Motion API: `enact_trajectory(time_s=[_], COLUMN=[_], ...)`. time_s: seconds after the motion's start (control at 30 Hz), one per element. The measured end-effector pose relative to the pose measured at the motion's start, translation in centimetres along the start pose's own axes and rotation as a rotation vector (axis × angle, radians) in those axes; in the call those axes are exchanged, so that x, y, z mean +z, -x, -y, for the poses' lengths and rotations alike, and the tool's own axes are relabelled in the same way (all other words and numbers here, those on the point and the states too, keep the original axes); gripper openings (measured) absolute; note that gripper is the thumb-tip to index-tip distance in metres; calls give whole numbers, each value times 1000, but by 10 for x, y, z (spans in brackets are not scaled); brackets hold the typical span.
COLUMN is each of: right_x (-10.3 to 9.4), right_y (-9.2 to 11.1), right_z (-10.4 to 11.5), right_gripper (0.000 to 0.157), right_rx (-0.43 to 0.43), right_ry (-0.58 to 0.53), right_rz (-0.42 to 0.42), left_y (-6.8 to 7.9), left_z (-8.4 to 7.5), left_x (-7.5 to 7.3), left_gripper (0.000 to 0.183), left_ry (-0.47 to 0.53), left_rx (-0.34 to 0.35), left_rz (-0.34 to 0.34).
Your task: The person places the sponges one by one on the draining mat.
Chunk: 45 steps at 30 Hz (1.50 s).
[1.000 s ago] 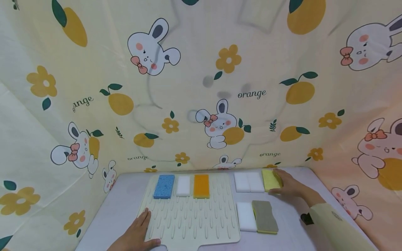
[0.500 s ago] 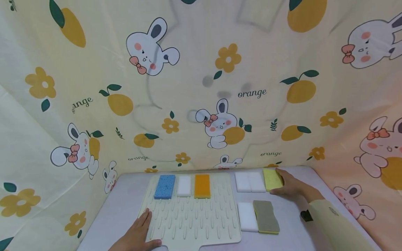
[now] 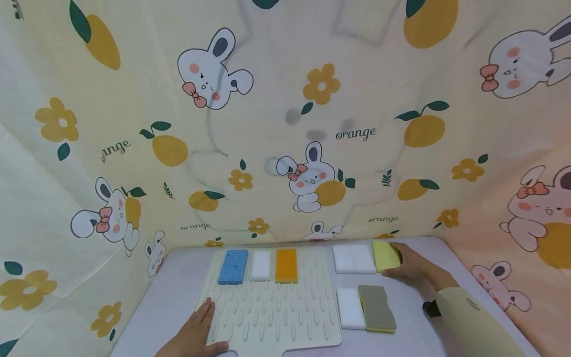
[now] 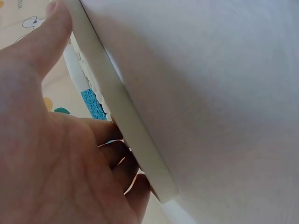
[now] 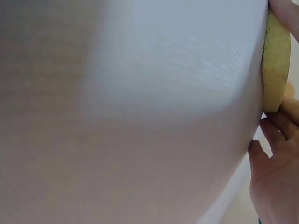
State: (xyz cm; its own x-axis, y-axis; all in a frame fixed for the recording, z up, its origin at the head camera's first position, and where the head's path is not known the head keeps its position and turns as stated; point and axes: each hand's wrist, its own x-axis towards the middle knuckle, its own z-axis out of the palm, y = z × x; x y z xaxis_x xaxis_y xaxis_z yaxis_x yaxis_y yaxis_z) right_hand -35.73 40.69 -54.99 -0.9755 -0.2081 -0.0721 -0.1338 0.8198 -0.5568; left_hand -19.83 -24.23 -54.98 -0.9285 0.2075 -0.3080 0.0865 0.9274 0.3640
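In the head view my right hand [image 3: 412, 265] holds a yellow sponge [image 3: 384, 257] by its ends, thumb at the near end and fingers at the far end. The right wrist view shows this sponge [image 5: 276, 63] low against the white tabletop. My left hand [image 3: 194, 329] rests on the left edge of a cream ridged board [image 3: 267, 317], thumb near its front corner. Its fingers touch the board's rim [image 4: 126, 107] in the left wrist view. Along the board's far side lie a blue sponge [image 3: 233, 267], a white sponge block [image 3: 260, 265] and an orange sponge [image 3: 286, 266].
Two white blocks [image 3: 354, 259] lie side by side, left of the yellow sponge. Nearer, another white block [image 3: 351, 308] touches a grey-topped sponge [image 3: 377, 308] with a yellow underside. A patterned curtain [image 3: 267, 124] encloses the table [image 3: 156, 282] behind and at both sides.
The head view shifts slightly. Both hands, the board and the sponges keep their places.
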Motion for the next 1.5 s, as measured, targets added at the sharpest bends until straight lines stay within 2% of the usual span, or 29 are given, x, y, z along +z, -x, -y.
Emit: enact_trajectory(time_s=[0.2,0.37,0.53,0.9,1.13,1.33,1.5], right_x=[1,4,6,-3,-4,-1,5], right_y=[6,7,10,25,22,20,20], right_z=[5,4,4,7,18,44,68], right_gripper=[123,127,129,133,131,123,123], right_rx=[4,41,72,109,29,-52,-103], right_ry=[35,124,194,173,151,126,125], right_rz=[-22,-30,-42,-102,-188,-227,-227], left_y=[1,-1,-2,2,3,2,4], left_z=[-1,2,1,-2,-3,-2,-1], left_x=[-1,1,2,-1,-3,-2,0], left_gripper=[124,123,124,124,122,123,121], left_ry=[-2,13,18,20,1,-10,-9], left_rx=[-5,8,-16,-8,15,14,51], left_rz=[-1,3,16,6,-3,-8,-28])
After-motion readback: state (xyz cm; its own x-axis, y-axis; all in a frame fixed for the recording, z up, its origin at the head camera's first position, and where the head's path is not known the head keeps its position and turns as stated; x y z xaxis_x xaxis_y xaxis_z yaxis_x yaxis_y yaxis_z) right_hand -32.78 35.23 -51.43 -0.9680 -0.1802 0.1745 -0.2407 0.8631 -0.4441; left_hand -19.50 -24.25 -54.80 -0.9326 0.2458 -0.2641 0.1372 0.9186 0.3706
